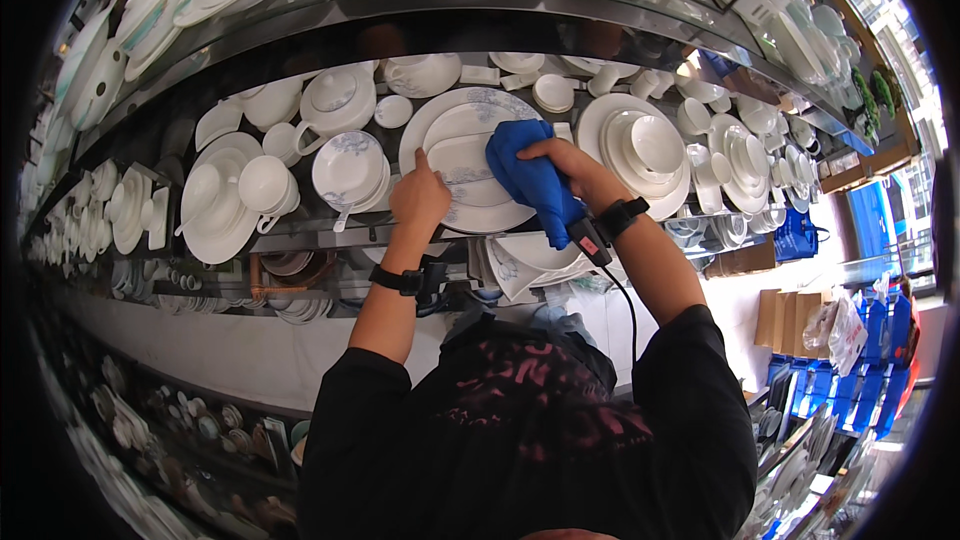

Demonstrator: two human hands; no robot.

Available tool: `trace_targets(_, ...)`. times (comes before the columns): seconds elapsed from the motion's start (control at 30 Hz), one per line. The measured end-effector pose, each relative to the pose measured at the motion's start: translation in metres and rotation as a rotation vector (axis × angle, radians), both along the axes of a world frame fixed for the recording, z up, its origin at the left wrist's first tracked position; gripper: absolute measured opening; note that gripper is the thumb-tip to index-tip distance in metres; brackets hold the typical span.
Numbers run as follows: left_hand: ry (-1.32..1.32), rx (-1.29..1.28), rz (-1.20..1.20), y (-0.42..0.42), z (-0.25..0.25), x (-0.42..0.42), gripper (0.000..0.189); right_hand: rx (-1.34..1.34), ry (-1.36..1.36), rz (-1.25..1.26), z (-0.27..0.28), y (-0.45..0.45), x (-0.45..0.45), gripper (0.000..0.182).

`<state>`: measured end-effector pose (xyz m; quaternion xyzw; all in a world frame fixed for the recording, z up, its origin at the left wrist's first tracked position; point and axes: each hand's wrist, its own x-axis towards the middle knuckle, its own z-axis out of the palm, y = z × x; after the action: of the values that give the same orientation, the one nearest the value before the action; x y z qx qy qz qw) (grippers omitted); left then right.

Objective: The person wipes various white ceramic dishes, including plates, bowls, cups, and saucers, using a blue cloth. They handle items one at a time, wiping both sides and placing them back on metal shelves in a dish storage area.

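A large round white plate (416, 127) with blue floral decoration lies on the glass shelf before me, with oval dishes (465, 154) stacked on it. At its left rim is my left hand (421, 196), index finger extended and the other fingers curled; whether it grips the rim is hidden. My right hand (564, 161) holds a bunched blue cloth (529, 172) over the right side of the dishes. Left of my left hand sits a blue-patterned bowl (348, 167) on smaller plates, with a white spoon (342, 220) at its front. A black wristband is on each wrist.
A lidded teapot (337, 97) and stacked cups (266, 186) stand to the left. Stacked bowls and plates (654, 146) crowd the right. An upper glass shelf (450, 0) with crockery overhangs the back. Below are more dishes (536, 259). A black cable (632, 307) hangs near my right forearm.
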<state>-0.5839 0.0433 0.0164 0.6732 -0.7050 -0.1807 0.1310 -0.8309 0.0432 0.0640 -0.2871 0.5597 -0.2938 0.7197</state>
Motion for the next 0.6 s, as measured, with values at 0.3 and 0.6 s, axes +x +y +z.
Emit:
trace_targets(0.3,0.052,-0.116,0.055,-0.002,-0.018,-0.001,0.052,-0.170,-0.375,-0.175,0.026,0.082,-0.053,0.056)
trace_targets(0.6,0.714,-0.260,-0.017,0.061,0.001,-0.085,0.042,-0.320,-0.627,-0.848,-0.004,0.235,-0.197,0.046)
